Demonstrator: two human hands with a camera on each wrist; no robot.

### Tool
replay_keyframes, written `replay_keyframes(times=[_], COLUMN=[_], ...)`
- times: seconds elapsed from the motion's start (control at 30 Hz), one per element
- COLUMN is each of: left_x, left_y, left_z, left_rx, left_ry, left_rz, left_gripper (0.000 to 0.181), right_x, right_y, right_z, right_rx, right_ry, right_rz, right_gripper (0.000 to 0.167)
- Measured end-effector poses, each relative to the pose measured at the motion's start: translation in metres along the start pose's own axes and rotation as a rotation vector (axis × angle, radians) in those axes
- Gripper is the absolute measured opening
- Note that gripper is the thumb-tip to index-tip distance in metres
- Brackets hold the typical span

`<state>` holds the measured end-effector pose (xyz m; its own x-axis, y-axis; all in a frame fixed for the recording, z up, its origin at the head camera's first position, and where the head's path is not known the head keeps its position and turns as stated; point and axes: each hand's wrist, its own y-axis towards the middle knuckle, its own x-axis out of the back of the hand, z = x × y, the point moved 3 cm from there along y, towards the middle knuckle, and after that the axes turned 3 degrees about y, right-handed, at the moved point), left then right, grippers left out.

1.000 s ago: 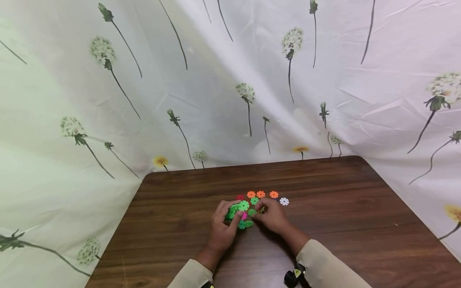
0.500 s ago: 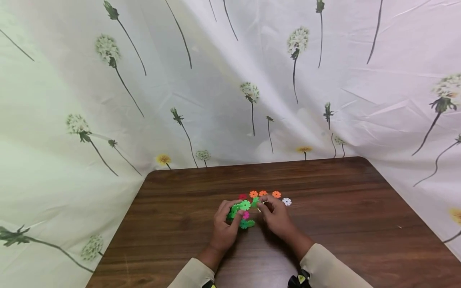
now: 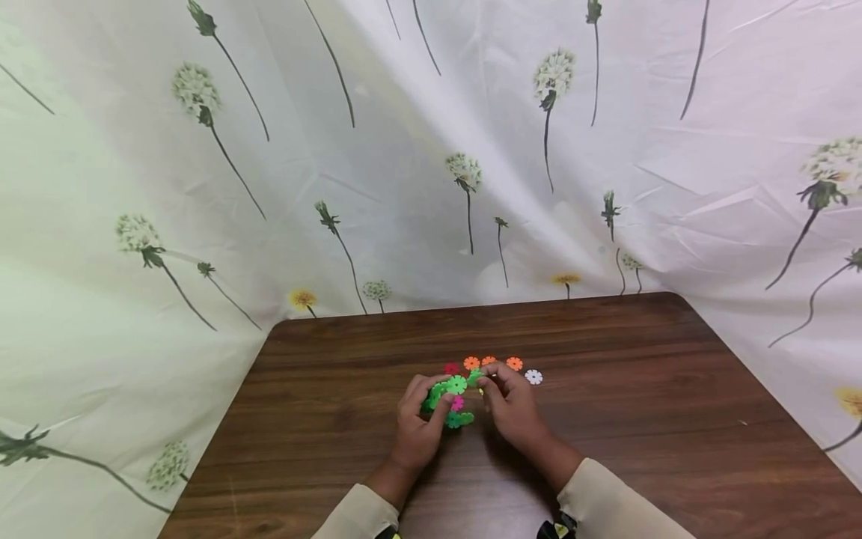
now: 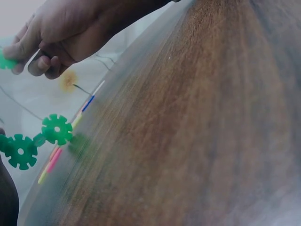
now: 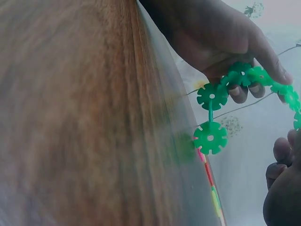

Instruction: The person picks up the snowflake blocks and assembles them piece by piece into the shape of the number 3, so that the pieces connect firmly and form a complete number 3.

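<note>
A chain of green notched discs [image 3: 456, 385] is gripped between the thumb and fingers of my left hand [image 3: 419, 427]. In the right wrist view, the chain's green discs [image 5: 211, 138] hang down below the left hand [image 5: 214, 40], which is raised over the table. My right hand [image 3: 515, 408] pinches a green disc [image 3: 474, 376] at the chain's right end, between thumb and index finger. The left wrist view shows the right hand [image 4: 70, 33] holding a green disc [image 4: 7, 61] at the frame's edge, with hanging discs [image 4: 57, 129] lower down.
On the wooden table [image 3: 323, 389], beyond the hands, lie orange discs [image 3: 514, 363], a white disc [image 3: 533, 376] and a red disc [image 3: 451, 368]. A pink disc [image 3: 458, 403] shows between the hands. Flower-printed cloth [image 3: 404, 224] hangs behind the table.
My right hand has moved up and away from the person, lifting a green disc from near the pink one to beside the chain's upper end. The left hand keeps its grip, nearly still.
</note>
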<state>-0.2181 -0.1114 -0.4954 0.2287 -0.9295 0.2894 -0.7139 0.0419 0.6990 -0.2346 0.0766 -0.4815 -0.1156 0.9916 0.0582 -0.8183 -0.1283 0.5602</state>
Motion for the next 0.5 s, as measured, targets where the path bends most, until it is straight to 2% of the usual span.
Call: replay_keyframes(times=[0.13, 0.33, 0.5], left_x=[-0.0005, -0.0010, -0.0015], left_y=[0.0001, -0.0005, 0.0002], left_z=[-0.0006, 0.0023, 0.0011], left_rx=[-0.028, 0.043, 0.017], left_ry=[0.010, -0.024, -0.033], left_rz=[-0.013, 0.010, 0.004], left_gripper=[0.036, 0.030, 0.030], right_x=[-0.0006, -0.0010, -0.0010], right_y=[-0.0001, -0.0006, -0.0008], right_z=[-0.0007, -0.0007, 0.0003], right_rx=[0.016, 0.042, 0.075], right_ry=[-0.001, -0.004, -0.013], right_rz=[-0.002, 0.013, -0.001], right_gripper=[0.005, 0.004, 0.006])
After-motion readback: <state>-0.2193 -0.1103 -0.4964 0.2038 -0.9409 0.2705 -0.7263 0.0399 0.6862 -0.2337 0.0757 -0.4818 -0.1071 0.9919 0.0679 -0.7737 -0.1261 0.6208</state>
